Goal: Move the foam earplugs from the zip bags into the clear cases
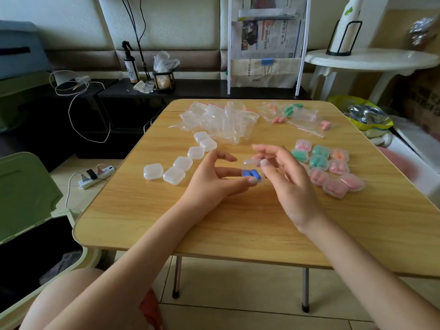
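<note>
Nearest, two bare forearms are reaching over the near edge of the wooden folding table (147,217). The left hand (212,181) is pinching an open clear case (253,173) between thumb and curled fingers, and two blue earplugs (250,173) are lying side by side in it. The right hand (285,177) is hovering just right of it, fingers loosely bent, fingertips touching the raised lid (252,161); whether it is truly gripping the lid is hard to tell. To the left, a loose row of empty closed cases (181,163) is running away toward the far left. To the right, filled cases (328,166) are sitting close together, holding pink, green and orange plugs. Farther back, a heap of empty zip bags (219,120) with red seal lines is lying at the middle, and right of it a few bags still holding earplugs (290,113) are spread out. Beyond the table, a white rack (266,44) is holding newspapers whose print is too small to read, with a blue binder clip (267,61) hanging on it. A dark spray bottle (131,65) with an unreadable label is standing on a low black shelf (202,88), and a white power strip (96,177) is lying on the floor at left.
</note>
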The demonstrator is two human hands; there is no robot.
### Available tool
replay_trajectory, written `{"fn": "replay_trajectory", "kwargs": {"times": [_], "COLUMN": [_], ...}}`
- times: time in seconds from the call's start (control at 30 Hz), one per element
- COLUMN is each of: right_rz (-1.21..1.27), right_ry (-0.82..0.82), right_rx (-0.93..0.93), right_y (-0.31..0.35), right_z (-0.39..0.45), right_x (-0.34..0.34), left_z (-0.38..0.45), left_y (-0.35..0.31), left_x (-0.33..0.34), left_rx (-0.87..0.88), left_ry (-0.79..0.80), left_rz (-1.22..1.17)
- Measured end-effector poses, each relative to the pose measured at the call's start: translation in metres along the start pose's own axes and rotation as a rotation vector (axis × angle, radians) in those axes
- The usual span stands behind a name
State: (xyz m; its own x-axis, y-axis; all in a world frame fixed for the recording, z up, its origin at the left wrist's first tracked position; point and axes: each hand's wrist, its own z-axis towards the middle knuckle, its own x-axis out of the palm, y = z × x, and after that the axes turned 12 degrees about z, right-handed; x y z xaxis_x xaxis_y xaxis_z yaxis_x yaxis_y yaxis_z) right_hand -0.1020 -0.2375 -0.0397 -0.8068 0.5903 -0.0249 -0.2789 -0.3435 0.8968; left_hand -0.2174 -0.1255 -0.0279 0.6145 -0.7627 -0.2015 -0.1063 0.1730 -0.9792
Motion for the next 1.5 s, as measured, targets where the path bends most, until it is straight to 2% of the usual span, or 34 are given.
{"fn": "replay_trajectory", "kwargs": {"times": [0.07, 0.17, 0.3, 0.63, 0.87, 1.0, 1.1, 1.23, 1.33, 1.4, 1.5], "right_rz": [-0.006, -0.224, -0.344, -0.382, -0.387, -0.382, -0.501, -0.776, -0.975, -0.996, -0.942], "right_ry": [0.038, 0.094, 0.046, 0.05, 0.171, 0.119, 0.033, -0.074, 0.004, 0.05, 0.083], "right_rx": [-0.019, -0.145, -0.243, -0.169, -0.058, -0.071, -0.157, -0.197, -0.136, -0.064, -0.054], "right_y": [0.002, -0.001, -0.007, -0.009, -0.008, -0.011, -0.014, -0.011, -0.017, -0.019, -0.021], "right_z": [-0.001, -0.001, 0.002, 0.002, 0.001, 0.003, 0.009, 0.028, 0.042, 0.044, 0.038], "right_x": [0.002, 0.004, 0.002, 0.001, 0.002, 0.002, -0.003, -0.017, -0.023, -0.024, -0.022], "left_z": [0.001, 0.003, 0.003, 0.002, 0.005, 0.009, 0.01, 0.01, 0.01, 0.01, 0.01], "left_y": [0.0, 0.0, -0.002, -0.002, 0.005, 0.006, 0.007, 0.007, 0.007, 0.007, 0.005], "left_x": [-0.002, -0.004, -0.005, -0.003, -0.003, -0.001, -0.001, 0.002, 0.004, 0.003, 0.002], "left_rx": [-0.03, -0.04, -0.048, -0.047, -0.038, -0.052, -0.058, -0.033, -0.017, -0.029, -0.036], "left_ry": [0.037, 0.084, 0.099, 0.136, 0.092, 0.056, 0.014, 0.009, 0.025, 0.02, 0.023], "left_rz": [-0.108, -0.147, -0.16, -0.1, -0.08, -0.109, -0.133, -0.026, 0.027, 0.014, -0.02]}}
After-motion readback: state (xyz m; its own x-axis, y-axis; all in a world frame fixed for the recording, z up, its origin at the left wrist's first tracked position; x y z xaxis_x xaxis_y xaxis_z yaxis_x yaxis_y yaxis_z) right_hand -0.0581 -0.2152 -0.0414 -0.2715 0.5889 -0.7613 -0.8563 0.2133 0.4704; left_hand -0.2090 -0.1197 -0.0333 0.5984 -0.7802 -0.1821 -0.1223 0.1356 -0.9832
